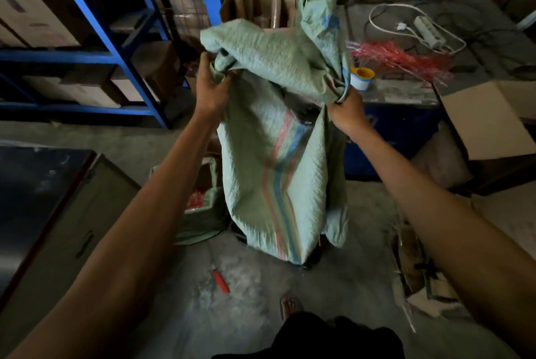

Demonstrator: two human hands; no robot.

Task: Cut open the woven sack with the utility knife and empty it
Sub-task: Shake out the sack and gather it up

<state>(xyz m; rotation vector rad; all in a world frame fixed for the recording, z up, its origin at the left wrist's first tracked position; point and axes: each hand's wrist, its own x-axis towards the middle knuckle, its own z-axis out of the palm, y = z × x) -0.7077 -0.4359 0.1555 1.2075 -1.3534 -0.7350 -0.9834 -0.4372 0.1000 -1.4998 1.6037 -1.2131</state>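
A pale green woven sack (269, 167) with a red and blue stripe hangs in front of me, its lower end near the concrete floor. My left hand (210, 89) grips a bunch of the sack's upper cloth on the left. My right hand (346, 109) clutches gathered cloth on the right. The top of the sack folds over and stands up between my hands. A red-handled utility knife (221, 281) lies on the floor below the sack, apart from both hands.
A second green sack (203, 213) with red contents sits on the floor at the left. Blue shelving (121, 54) with cartons fills the back left. A table (406, 91) at the right holds red strips, a cup and a power strip. Cardboard scraps (420, 280) lie at the right.
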